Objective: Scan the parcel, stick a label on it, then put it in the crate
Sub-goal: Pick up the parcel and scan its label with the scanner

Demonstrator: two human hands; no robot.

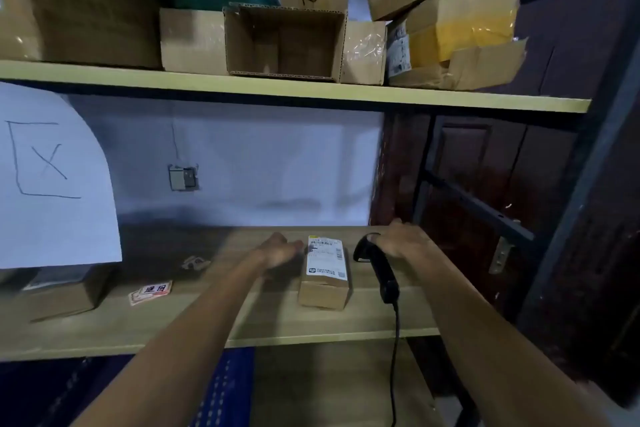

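Note:
A small brown cardboard parcel (325, 274) with a white shipping label on top lies on the wooden shelf (207, 322). My left hand (280, 250) rests just left of the parcel's far end, fingers loosely curled, touching or nearly touching it. My right hand (403, 241) is on the head of a black corded barcode scanner (379, 267) that lies to the right of the parcel. A stack of red-and-white label stickers (150, 292) lies on the shelf at the left. A blue crate (221, 388) shows below the shelf's front edge.
A cardboard box (64, 295) with a white sheet of paper (52, 177) above it sits at the left. The upper shelf (294, 88) holds several cardboard boxes, one open towards me (284, 42). A dark door and a black rack post are at the right.

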